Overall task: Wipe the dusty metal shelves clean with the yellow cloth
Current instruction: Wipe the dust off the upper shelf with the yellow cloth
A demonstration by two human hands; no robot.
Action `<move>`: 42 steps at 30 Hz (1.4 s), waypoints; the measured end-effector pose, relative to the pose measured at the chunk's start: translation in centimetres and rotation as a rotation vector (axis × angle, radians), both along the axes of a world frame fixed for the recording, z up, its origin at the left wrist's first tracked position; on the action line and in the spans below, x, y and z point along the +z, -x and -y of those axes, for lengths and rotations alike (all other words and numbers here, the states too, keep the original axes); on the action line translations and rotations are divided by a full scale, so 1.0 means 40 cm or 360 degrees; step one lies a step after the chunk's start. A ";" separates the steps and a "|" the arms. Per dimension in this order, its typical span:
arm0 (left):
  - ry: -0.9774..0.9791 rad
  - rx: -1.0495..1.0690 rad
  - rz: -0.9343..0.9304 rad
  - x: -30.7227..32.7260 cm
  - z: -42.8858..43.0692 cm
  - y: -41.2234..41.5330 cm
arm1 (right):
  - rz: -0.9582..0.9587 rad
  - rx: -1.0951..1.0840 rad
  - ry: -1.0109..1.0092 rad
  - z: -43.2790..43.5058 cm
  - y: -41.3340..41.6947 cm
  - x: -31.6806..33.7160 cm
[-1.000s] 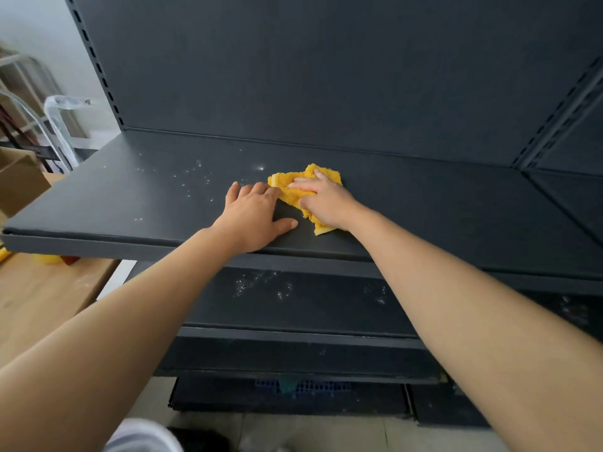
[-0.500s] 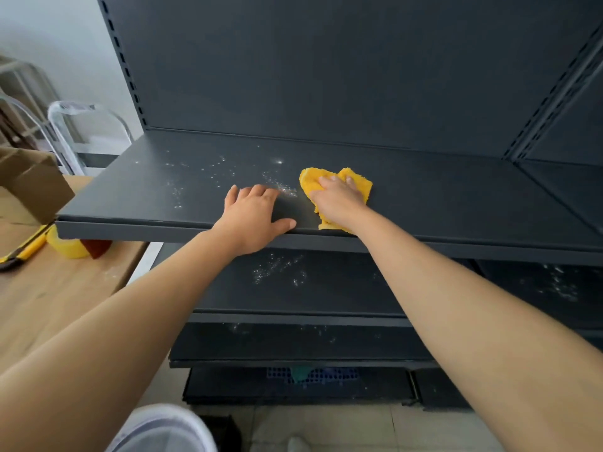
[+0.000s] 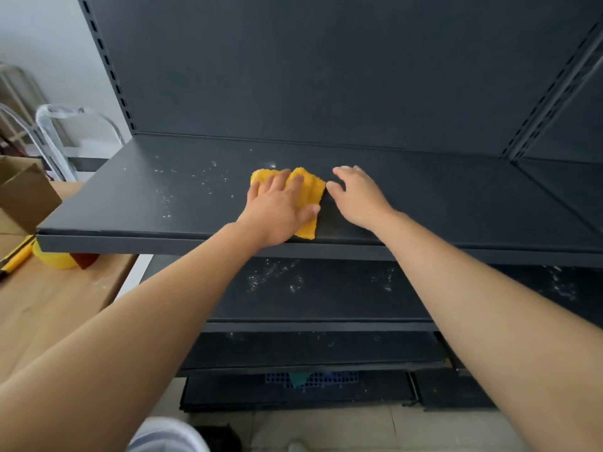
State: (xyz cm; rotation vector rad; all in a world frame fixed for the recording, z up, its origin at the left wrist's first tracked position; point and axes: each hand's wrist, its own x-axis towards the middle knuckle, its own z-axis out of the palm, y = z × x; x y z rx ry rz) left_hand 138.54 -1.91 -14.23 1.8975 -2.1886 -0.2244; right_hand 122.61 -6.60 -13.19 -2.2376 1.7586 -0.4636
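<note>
Left grip (image 3: 277,210) flat on yellow cloth (image 3: 309,190); white specks (image 3: 168,195), perhaps dust, leftward.

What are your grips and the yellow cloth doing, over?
Left grip presses yellow cloth flat on top shelf. Right grip open, resting on shelf beside cloth. Dust specks left of cloth, nothing blocking.

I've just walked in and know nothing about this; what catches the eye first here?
The bright yellow cloth stands out against the dark top shelf, pressed flat under the left hand near the front edge, with the right hand resting on the shelf just beside it. White dust specks dot the shelf left of the cloth, and more lie on the lower shelf beneath.
</note>
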 end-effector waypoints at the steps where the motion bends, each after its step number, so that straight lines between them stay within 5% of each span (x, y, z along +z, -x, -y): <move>1: -0.0037 -0.0025 0.0079 -0.003 0.008 0.011 | -0.0201 0.0029 0.0019 0.006 0.010 -0.012; 6: -0.0078 -0.0033 0.0246 0.004 0.018 -0.003 | -0.0514 0.0078 0.0001 0.026 0.009 -0.044; 21: 0.0044 0.0598 0.0142 0.007 -0.028 -0.233 | -0.0289 0.0301 -0.0045 0.039 -0.130 -0.039; 29: 0.0025 0.0193 0.0191 0.001 -0.005 -0.075 | -0.0320 0.0206 -0.0034 0.061 -0.101 -0.039; 42: 0.0047 0.0598 0.0072 -0.034 -0.086 -0.383 | -0.0420 0.0449 -0.0176 0.022 -0.216 -0.041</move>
